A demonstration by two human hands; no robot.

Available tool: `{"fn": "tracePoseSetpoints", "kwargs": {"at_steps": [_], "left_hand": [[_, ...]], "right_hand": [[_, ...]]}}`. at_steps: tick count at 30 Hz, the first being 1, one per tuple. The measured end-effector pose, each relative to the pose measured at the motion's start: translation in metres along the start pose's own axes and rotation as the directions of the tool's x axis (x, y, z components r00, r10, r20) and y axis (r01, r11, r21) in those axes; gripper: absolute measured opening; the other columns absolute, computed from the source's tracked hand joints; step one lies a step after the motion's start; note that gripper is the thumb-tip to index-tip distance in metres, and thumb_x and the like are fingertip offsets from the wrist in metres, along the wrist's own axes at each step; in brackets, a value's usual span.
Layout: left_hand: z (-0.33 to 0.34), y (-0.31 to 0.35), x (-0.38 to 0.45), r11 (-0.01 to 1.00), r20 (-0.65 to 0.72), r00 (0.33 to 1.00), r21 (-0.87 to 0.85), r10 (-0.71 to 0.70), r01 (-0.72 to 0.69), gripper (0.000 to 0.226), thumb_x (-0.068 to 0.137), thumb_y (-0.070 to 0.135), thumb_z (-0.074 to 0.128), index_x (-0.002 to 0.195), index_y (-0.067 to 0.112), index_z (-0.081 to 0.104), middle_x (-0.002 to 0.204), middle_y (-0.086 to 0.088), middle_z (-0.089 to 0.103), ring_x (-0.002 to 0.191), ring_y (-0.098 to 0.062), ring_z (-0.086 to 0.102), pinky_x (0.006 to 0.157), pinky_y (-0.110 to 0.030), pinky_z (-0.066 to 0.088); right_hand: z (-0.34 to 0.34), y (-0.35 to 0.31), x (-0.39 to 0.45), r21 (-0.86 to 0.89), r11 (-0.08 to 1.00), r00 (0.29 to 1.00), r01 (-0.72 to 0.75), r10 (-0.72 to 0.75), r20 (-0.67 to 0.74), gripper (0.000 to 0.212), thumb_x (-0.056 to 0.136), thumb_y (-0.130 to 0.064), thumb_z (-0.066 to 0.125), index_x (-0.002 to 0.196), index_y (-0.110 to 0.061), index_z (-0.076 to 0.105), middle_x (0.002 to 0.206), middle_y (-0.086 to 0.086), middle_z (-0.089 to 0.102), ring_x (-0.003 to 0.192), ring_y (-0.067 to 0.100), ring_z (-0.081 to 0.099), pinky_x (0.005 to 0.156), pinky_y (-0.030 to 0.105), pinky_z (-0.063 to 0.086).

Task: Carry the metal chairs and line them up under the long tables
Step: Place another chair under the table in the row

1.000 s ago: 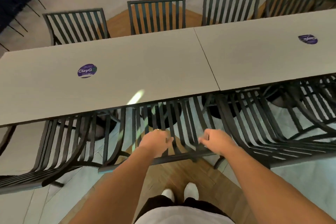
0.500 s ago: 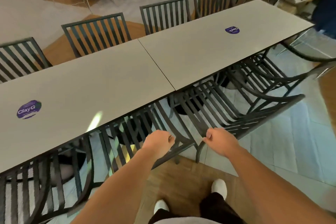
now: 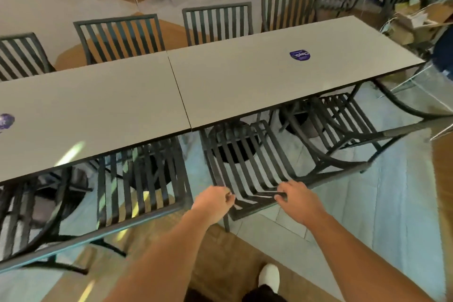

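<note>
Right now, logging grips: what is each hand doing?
Left hand: curled on the chair's top rail.
Right hand: fingers gripping the same rail.

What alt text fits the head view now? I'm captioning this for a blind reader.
Both hands, left and right, grip the top rail of a dark slatted metal chair tucked under two long grey tables set end to end. More matching chairs line both sides.

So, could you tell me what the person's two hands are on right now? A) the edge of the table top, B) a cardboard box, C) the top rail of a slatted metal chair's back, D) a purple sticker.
C: the left hand and the right hand both curl over the top rail of the metal chair tucked under the right-hand table.
</note>
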State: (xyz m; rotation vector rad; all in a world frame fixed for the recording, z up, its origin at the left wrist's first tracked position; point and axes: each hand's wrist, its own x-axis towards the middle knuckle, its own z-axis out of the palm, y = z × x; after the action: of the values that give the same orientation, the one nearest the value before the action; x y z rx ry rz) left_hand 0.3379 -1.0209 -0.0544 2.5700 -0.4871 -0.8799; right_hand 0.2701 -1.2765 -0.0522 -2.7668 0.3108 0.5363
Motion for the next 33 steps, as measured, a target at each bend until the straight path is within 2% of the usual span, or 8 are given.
{"fn": "tracePoseSetpoints", "kwargs": {"at_steps": [4,10,17,19,24,26,29,33], "left_hand": [[0.016,0.036,0.007,0.998,-0.021,0.998,-0.032,-0.052,0.051,0.036,0.111,0.035,0.041,0.121,0.012,0.066,0.102,-0.005,0.072,0.089,-0.022,0.068,0.083,-0.039,0.058],[0.019,0.052,0.019,0.998,-0.041,0.998,0.016,-0.054,0.055,0.035,0.11,0.039,0.04,0.118,0.018,0.067,0.105,-0.001,0.072,0.095,-0.02,0.068,0.086,-0.038,0.057],[0.026,0.044,0.058,0.998,0.041,0.999,0.051,-0.025,0.023,0.038,0.109,0.046,0.041,0.121,0.02,0.067,0.107,0.001,0.071,0.091,-0.016,0.065,0.081,-0.03,0.053],[0.029,0.044,0.065,0.999,0.083,0.996,0.038,-0.037,0.034,0.038,0.109,0.046,0.043,0.122,0.02,0.068,0.111,0.0,0.072,0.096,-0.017,0.066,0.086,-0.031,0.054],[0.044,0.043,0.075,0.996,0.241,0.967,0.047,-0.084,0.075,0.073,0.093,0.074,0.052,0.139,0.018,0.062,0.132,-0.002,0.066,0.117,-0.022,0.063,0.1,-0.036,0.052],[0.053,0.049,0.075,0.992,0.274,0.955,0.084,-0.11,0.09,0.08,0.089,0.076,0.058,0.142,0.017,0.058,0.135,-0.003,0.062,0.121,-0.023,0.06,0.103,-0.037,0.051],[0.069,0.061,0.075,0.986,0.259,0.952,0.068,-0.165,0.153,0.072,0.089,0.069,0.064,0.143,0.022,0.056,0.134,-0.001,0.058,0.122,-0.022,0.057,0.104,-0.036,0.049],[0.091,0.087,0.076,0.944,0.125,0.937,0.087,-0.326,0.317,0.036,0.098,0.038,0.066,0.132,0.029,0.062,0.125,0.002,0.062,0.112,-0.018,0.062,0.101,-0.036,0.053]], "right_hand": [[-0.019,0.046,0.012,-0.028,0.999,0.999,0.038,-0.037,0.04,0.037,0.104,-0.044,0.051,0.135,-0.025,0.058,0.131,-0.005,0.056,0.127,0.017,0.047,0.099,0.037,0.048],[-0.027,0.066,0.03,-0.031,0.998,0.996,0.056,-0.054,0.071,0.037,0.102,-0.042,0.056,0.134,-0.025,0.057,0.133,-0.006,0.055,0.125,0.016,0.048,0.1,0.035,0.047],[-0.022,0.072,0.041,-0.007,1.0,0.997,0.006,-0.006,0.082,0.039,0.098,-0.044,0.062,0.134,-0.028,0.058,0.133,-0.008,0.058,0.125,0.015,0.05,0.102,0.034,0.047],[-0.023,0.077,0.046,-0.009,1.0,0.994,-0.008,0.008,0.108,0.045,0.096,-0.045,0.065,0.137,-0.029,0.057,0.135,-0.009,0.057,0.127,0.015,0.049,0.105,0.034,0.046],[-0.019,0.098,0.055,-0.068,0.997,0.977,0.03,-0.015,0.211,0.062,0.089,-0.052,0.073,0.143,-0.031,0.052,0.143,-0.009,0.051,0.134,0.015,0.045,0.11,0.033,0.04],[-0.016,0.109,0.062,-0.131,0.988,0.974,0.081,-0.05,0.22,0.061,0.089,-0.052,0.072,0.143,-0.032,0.051,0.142,-0.009,0.053,0.133,0.016,0.045,0.111,0.031,0.038],[-0.016,0.126,0.078,-0.2,0.967,0.964,0.158,-0.107,0.242,0.054,0.091,-0.046,0.071,0.139,-0.031,0.053,0.138,-0.009,0.058,0.13,0.016,0.049,0.113,0.032,0.037],[-0.028,0.155,0.098,-0.255,0.934,0.935,0.25,-0.164,0.315,0.036,0.094,-0.038,0.068,0.128,-0.03,0.057,0.129,-0.009,0.062,0.121,0.018,0.057,0.106,0.034,0.043]]}}
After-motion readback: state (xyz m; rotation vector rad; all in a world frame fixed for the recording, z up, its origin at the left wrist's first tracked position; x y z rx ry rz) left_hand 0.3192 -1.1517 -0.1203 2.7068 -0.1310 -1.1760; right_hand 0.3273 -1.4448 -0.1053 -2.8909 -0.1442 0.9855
